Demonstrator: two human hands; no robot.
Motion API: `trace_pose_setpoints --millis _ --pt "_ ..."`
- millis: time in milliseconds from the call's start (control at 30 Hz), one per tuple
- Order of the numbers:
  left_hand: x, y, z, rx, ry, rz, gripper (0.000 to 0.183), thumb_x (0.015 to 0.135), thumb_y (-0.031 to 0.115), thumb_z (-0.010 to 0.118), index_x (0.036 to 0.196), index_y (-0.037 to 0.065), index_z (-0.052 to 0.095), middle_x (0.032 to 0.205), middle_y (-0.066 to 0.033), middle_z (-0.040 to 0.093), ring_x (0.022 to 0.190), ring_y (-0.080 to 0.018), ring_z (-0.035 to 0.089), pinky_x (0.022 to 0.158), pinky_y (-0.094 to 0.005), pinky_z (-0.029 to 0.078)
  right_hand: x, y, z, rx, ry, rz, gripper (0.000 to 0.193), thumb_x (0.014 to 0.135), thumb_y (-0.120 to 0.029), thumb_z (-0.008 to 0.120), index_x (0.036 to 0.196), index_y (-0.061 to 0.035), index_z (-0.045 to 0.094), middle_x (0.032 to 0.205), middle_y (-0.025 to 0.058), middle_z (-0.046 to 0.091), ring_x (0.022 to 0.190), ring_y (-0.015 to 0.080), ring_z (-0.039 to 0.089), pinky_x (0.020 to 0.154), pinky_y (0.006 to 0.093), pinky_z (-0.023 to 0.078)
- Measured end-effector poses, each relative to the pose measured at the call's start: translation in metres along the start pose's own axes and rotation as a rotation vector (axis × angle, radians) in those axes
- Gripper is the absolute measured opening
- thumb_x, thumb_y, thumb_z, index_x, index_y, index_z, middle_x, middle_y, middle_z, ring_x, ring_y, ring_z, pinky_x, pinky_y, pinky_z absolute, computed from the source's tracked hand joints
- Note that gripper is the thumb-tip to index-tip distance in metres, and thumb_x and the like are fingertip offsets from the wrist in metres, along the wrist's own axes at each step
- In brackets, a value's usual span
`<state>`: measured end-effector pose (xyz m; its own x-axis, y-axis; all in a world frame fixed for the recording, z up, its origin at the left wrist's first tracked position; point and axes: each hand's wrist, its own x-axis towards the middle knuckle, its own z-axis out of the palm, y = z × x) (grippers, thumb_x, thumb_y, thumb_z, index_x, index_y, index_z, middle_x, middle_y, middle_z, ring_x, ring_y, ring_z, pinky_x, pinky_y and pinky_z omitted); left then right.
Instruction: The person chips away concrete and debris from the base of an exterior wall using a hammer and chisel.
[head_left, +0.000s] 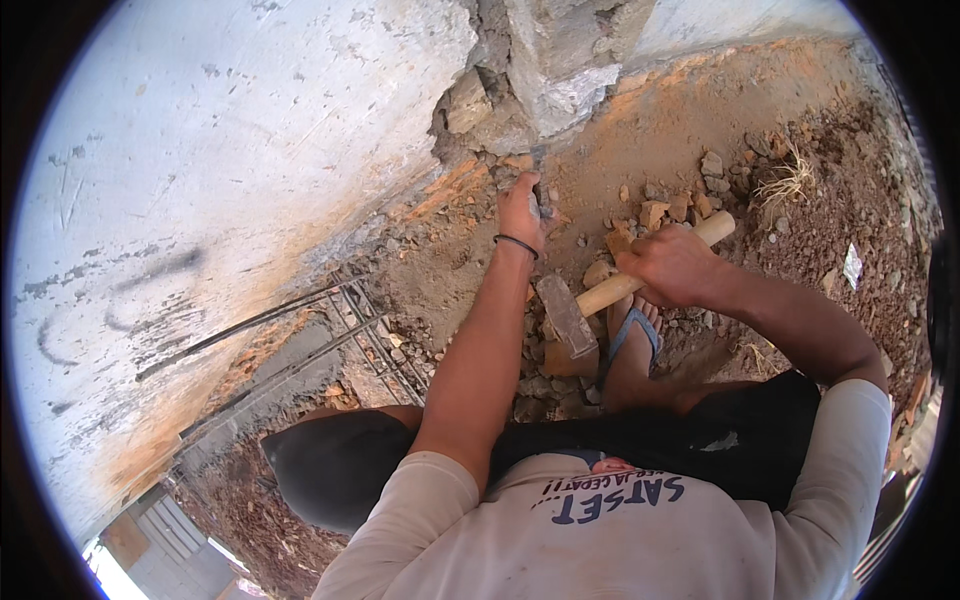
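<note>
My left hand (521, 214), with a dark band at the wrist, is closed around a dark metal chisel (538, 158). The chisel points toward the foot of the broken wall corner (565, 90), where bare masonry shows; whether its tip touches is hard to see. My right hand (668, 264) grips the pale wooden handle of a sledge hammer (567, 316). The hammer's blocky steel head hangs to the left of that hand, over broken brick and next to my sandalled foot (632, 340), apart from the chisel.
A cage of steel rebar (365, 335) lies along the white plastered wall (230, 140) on the left. Loose stones and brick pieces (655, 213) are scattered around my foot. A mound of brown soil (850, 210) rises at the right, with dry grass (788, 180).
</note>
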<state>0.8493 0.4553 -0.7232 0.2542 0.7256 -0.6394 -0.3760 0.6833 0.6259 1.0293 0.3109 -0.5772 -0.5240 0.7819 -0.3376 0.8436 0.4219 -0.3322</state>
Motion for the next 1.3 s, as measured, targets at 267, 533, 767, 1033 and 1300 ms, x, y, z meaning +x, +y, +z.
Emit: trace_pose_setpoints --millis 267,533,767,1033,1300 --pt "0.015 0.037 -0.030 -0.172 -0.332 -0.283 0.024 0.095 0.024 0.061 0.106 0.003 0.057 0.072 -0.0038 0.062 0.055 -0.0172 0.052 0.062 -0.0384 0.047 0.008 -0.021 -0.010 0.208 0.136 0.205 0.033 0.077 -0.018 0.070 0.107 -0.0053 0.063 0.084 0.0167 0.068 0.080 0.0373 0.068 0.073 0.0490 0.053" --pt "0.022 0.051 -0.015 -0.278 -0.290 -0.354 0.023 0.096 0.023 0.063 0.104 0.003 0.056 0.077 -0.0065 0.066 0.053 -0.0157 0.055 0.059 -0.0359 0.048 0.011 -0.033 -0.022 0.316 0.100 0.343 0.045 0.086 -0.034 0.072 0.111 0.0008 0.060 0.077 0.0212 0.068 0.077 0.0413 0.068 0.072 0.0503 0.053" --pt "0.040 0.047 -0.042 -0.318 -0.414 -0.357 0.019 0.096 0.022 0.064 0.107 0.009 0.055 0.085 -0.0080 0.069 0.060 -0.0169 0.062 0.059 -0.0333 0.051 0.033 -0.072 -0.060 0.131 0.237 0.019 0.051 0.091 -0.050 0.068 0.095 -0.0010 0.056 0.077 0.0171 0.063 0.071 0.0361 0.067 0.062 0.0475 0.051" --pt "0.039 0.051 -0.026 -0.189 -0.369 -0.347 0.020 0.097 0.024 0.065 0.107 0.009 0.056 0.081 -0.0060 0.069 0.061 -0.0166 0.060 0.056 -0.0325 0.047 0.056 -0.070 -0.066 -0.021 0.293 -0.077 0.053 0.085 -0.045 0.075 0.102 0.0011 0.057 0.084 0.0185 0.063 0.073 0.0383 0.066 0.065 0.0474 0.053" --pt "0.052 0.053 -0.037 -0.248 -0.409 -0.393 0.020 0.095 0.021 0.068 0.105 0.012 0.053 0.082 -0.0071 0.069 0.058 -0.0173 0.058 0.054 -0.0305 0.043 0.070 -0.080 -0.071 0.006 0.245 0.007 0.051 0.092 -0.048 0.066 0.099 0.0010 0.057 0.083 0.0199 0.065 0.073 0.0373 0.069 0.064 0.0474 0.053"
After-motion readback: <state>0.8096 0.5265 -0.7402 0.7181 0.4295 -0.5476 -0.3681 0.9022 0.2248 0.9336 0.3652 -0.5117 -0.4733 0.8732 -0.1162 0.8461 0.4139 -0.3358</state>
